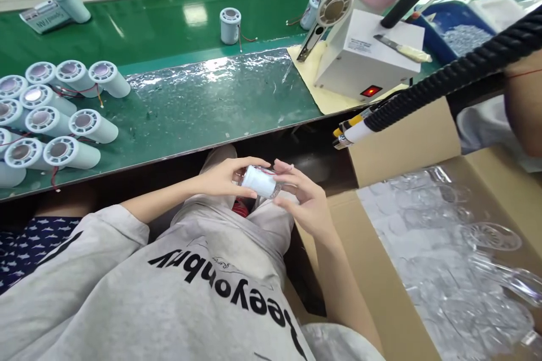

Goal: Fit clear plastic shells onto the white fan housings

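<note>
Over my lap, below the bench edge, both hands hold one small white cylinder (259, 180) with thin red wires. My left hand (226, 176) grips its left end with thumb and fingers. My right hand (302, 198) cups its right end, where a clear plastic piece sits. Several matching white cylinders (59, 118) with round silver-grey ends lie in a cluster on the green bench (178, 17) at the left.
A white tape dispenser machine (364, 51) with a red lit switch stands on the bench at the right. A black ribbed hose (449, 76) crosses above a cardboard box (381, 287) of clear plastic parts. Single cylinders (230, 25) lie farther back.
</note>
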A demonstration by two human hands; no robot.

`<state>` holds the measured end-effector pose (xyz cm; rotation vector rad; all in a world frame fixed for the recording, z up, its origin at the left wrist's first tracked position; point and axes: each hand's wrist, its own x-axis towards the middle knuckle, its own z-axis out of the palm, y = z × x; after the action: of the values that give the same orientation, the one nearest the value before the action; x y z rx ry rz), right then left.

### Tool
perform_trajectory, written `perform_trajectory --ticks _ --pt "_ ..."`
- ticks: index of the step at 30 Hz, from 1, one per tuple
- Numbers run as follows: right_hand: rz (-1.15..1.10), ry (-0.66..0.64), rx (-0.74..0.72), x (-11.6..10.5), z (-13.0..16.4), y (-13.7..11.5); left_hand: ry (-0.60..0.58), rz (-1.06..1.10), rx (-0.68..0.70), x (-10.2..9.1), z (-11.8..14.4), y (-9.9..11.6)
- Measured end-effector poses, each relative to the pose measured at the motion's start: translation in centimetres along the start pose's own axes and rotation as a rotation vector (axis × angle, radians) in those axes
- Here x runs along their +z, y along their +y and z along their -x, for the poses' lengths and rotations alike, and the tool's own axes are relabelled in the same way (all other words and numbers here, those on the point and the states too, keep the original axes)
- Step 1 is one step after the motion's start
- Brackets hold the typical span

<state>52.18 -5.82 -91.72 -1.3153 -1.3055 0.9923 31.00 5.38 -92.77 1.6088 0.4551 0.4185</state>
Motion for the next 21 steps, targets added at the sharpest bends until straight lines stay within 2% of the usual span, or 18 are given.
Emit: perform_trajectory --ticks 3,5,14,21 --pt "0.229 -0.053 -0.145 -0.3 0.9 -0.2 -0.006 0.157 -0.112 0.2 0.4 0.1" --pt "0.262 -0.057 -0.164 -0.4 1.3 -0.3 -0.033 0.147 -0.114 0.2 0.5 0.4" --pt "-0.067 -0.083 0.028 -0.6 1.9 -0.1 -0.105 -0.028 0.04 -0.1 0.7 1.7" --pt "-0.183 -0.099 0.156 -0.6 2.1 -0.2 -0.132 -0.083 0.103 -0.1 0.7 1.8"
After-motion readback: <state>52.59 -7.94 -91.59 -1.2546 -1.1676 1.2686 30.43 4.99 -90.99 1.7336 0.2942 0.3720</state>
